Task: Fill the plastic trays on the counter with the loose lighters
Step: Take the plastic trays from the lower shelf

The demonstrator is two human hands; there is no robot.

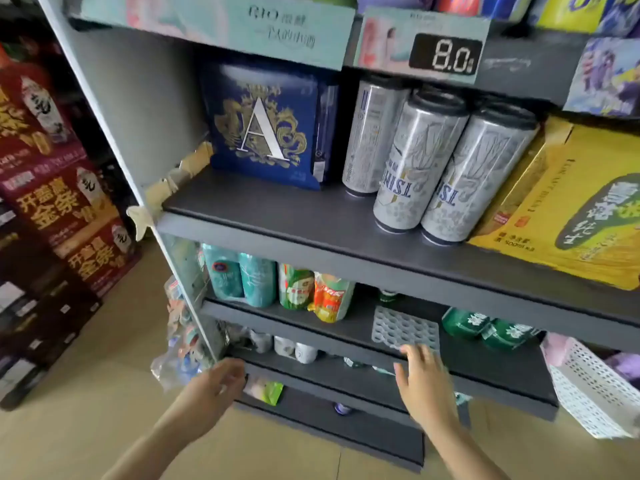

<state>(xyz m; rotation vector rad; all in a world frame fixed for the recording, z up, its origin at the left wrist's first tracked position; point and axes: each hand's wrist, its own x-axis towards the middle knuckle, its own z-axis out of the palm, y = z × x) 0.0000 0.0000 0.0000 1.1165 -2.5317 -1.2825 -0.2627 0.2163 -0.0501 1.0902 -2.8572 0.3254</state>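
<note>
Both hands reach empty toward the shelves, right hand (420,379) with fingers spread just before an empty plastic tray (405,329), left hand (221,379) loosely open; no lighters show, so filling seems unstarted.

1. Single head-worn wide-angle view, looking forward and steeply down along a grey shelving unit (346,223) from close range
2. Faces the shelf fronts slightly from the left, so the side panel (138,116) runs diagonally down the left
3. Near edge takes in both forearms, left hand (221,382) and right hand (422,379), over tan floor (86,393)
4. Far left shows stacked red cartons (62,202); straight edges bow toward the borders
</note>
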